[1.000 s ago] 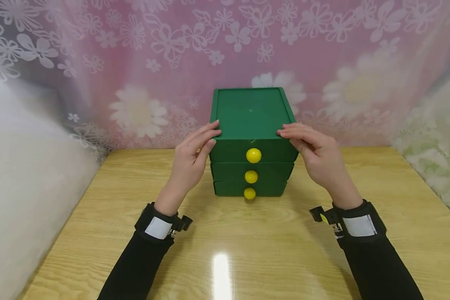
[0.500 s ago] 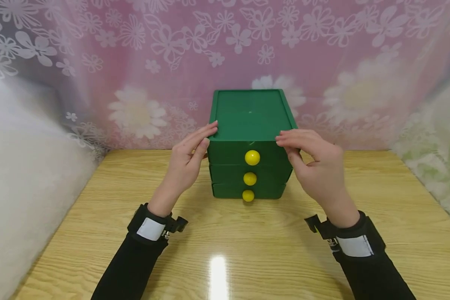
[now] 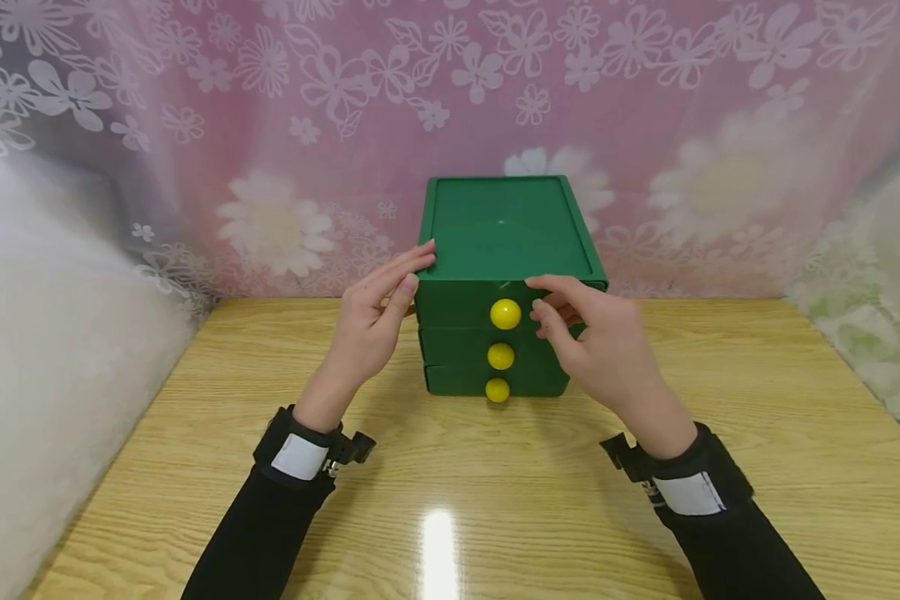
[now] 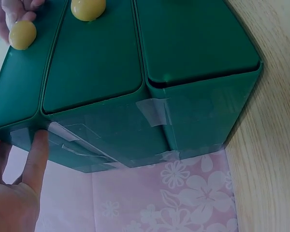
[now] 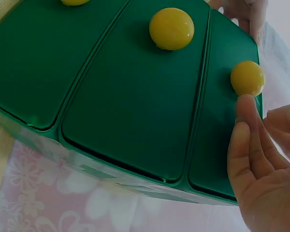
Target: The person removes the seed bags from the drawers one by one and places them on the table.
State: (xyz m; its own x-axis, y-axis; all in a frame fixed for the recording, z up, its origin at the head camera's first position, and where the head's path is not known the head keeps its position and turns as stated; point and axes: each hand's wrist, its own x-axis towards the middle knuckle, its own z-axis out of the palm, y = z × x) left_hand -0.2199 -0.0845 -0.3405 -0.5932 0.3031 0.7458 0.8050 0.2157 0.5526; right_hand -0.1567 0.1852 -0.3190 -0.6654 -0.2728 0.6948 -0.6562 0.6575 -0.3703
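Here's the green drawer chest [image 3: 498, 250], three drawers stacked, standing upright at the back middle of the wooden counter [image 3: 450, 483], right up near the flowered curtain [image 3: 270, 125], front face turned toward the person. The left hand [image 3: 375, 321] is on the chest's upper left front corner, fingers straight and laid along the edge, thumb lower on the side; nothing is gripped, it is a flat bracing touch, and to my eye it sits there to keep the light box from sliding when a drawer is drawn. The left wrist view shows those fingers [image 4: 36, 159] pressing the taped side wall. Over to the right hand [image 3: 592, 350]: it is in front of the top drawer, fingers loosely bent, forefinger and thumb parted and pointed at the top yellow knob [image 3: 506, 313]. From the head view the fingertips sit just beside the knob on its right, and the right wrist view puts one fingertip [image 5: 246, 108] directly under the knob [image 5: 247, 78], so close I cannot tell whether skin meets plastic. It grasps nothing yet, hand relaxed and released. The middle knob [image 3: 500, 356] and the bottom knob [image 3: 497, 390] sit below, untouched, all three drawers flush and closed. So: left hand braces the corner, right hand poised beside the top knob.
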